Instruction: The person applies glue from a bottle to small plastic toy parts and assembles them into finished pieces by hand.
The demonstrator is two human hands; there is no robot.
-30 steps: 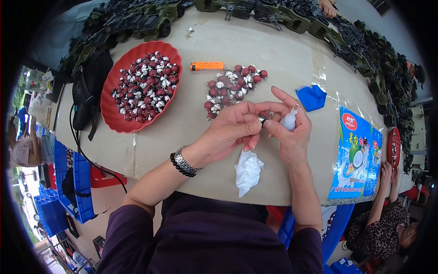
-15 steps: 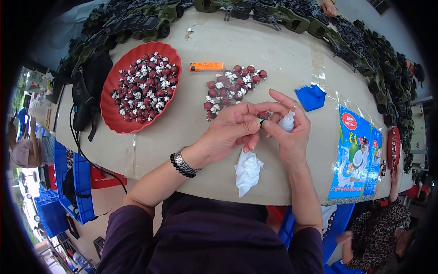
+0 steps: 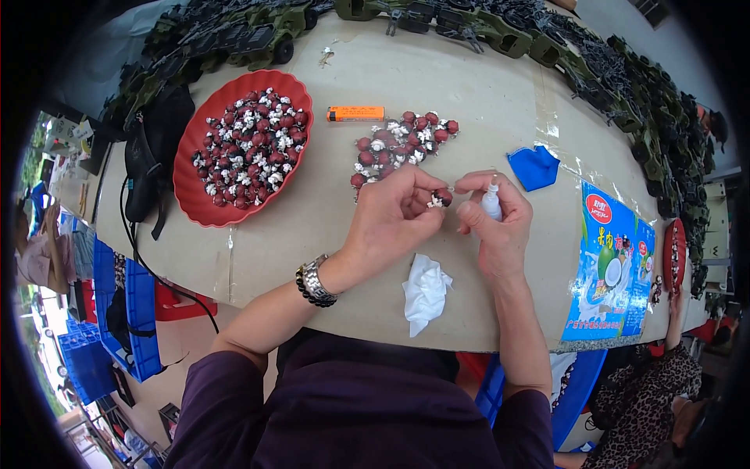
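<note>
Between the fingertips of my left hand [image 3: 391, 215] is a small dark red and white bead-like figure [image 3: 443, 195]. A little white squeeze bottle [image 3: 492, 203] with a narrow tip rests in my right hand [image 3: 504, 234], its tip pointing up. The right thumb and forefinger are close to the figure, apart from it as far as I can see. Beyond my left hand, a loose cluster of similar red and white pieces [image 3: 398, 144] lies on the table. A crumpled white tissue [image 3: 426, 291] sits between my forearms.
At the left stands a red scalloped bowl [image 3: 183, 176] full of such pieces. An orange box [image 3: 355, 114], a blue cloth [image 3: 533, 168] and a blue printed sheet [image 3: 605, 273] lie on the table [image 3: 469, 102]. Green toy vehicles [image 3: 258, 39] line the far edge. A person [image 3: 652, 399] works at right.
My hands have drawn apart; the figure, earlier between both hands' fingertips and mostly hidden, now shows in the left. The bottle stays in my right hand. The person at right has shifted.
</note>
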